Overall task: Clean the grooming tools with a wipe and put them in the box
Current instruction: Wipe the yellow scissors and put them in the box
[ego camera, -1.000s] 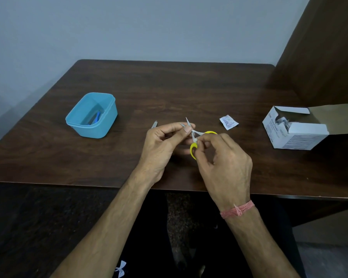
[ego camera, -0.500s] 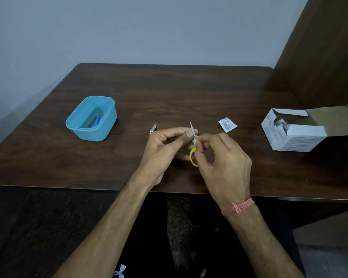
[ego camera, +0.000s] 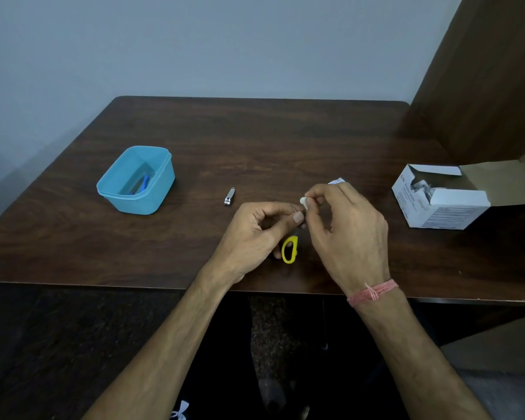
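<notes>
Two hands over near edge of dark wooden table [ego camera: 255, 131]. Left hand [ego camera: 255, 234] pinches small scissors [ego camera: 290, 249] near blades, yellow handle loop hanging below fingers. Right hand [ego camera: 346, 228] pinches small white wipe [ego camera: 303, 202] just above scissors' tip. Nail clipper [ego camera: 229, 196] lies on table, left of hands. Blue plastic box [ego camera: 135, 180] further left, blue tool inside. Open white carton [ego camera: 437, 198] at right.

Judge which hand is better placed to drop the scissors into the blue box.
Left, probably: the left hand already grips the scissors and is nearer the blue box; the right hand pinches the wipe.
</notes>
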Demonstrator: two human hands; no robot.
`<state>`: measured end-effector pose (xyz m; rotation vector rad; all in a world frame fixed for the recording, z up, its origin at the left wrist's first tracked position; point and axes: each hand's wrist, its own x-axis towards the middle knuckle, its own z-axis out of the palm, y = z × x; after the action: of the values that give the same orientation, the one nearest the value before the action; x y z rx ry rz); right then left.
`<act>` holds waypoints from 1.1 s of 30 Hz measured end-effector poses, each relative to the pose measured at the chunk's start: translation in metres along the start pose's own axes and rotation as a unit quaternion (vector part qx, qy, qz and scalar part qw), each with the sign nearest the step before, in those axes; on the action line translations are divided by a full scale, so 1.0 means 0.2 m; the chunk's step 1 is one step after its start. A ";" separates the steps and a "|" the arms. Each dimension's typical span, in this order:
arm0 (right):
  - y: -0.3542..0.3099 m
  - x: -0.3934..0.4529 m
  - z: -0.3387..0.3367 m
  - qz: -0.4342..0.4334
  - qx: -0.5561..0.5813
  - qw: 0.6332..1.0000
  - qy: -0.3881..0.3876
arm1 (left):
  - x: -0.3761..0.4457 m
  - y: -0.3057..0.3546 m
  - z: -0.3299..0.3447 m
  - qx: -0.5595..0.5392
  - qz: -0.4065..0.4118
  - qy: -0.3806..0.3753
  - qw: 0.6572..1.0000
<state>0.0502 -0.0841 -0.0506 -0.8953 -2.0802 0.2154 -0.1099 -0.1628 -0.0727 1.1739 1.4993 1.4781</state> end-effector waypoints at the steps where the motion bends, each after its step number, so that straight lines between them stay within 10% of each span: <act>1: 0.00 0.00 -0.01 -0.007 0.002 1.000 -0.005 | 0.00 0.00 0.00 0.005 -0.001 0.001 1.000; 19: 0.08 -0.10 -0.02 0.167 0.301 0.927 -0.152 | 0.02 -0.02 -0.01 -0.057 -0.002 0.077 0.995; 33: 0.03 -0.10 0.08 0.307 0.398 0.864 0.006 | 0.02 -0.02 0.00 -0.098 0.011 0.088 0.991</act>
<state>0.0494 -0.0909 -0.0758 -0.9670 -1.3894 1.2947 -0.1121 -0.1584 -0.0760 0.9669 1.4208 1.7399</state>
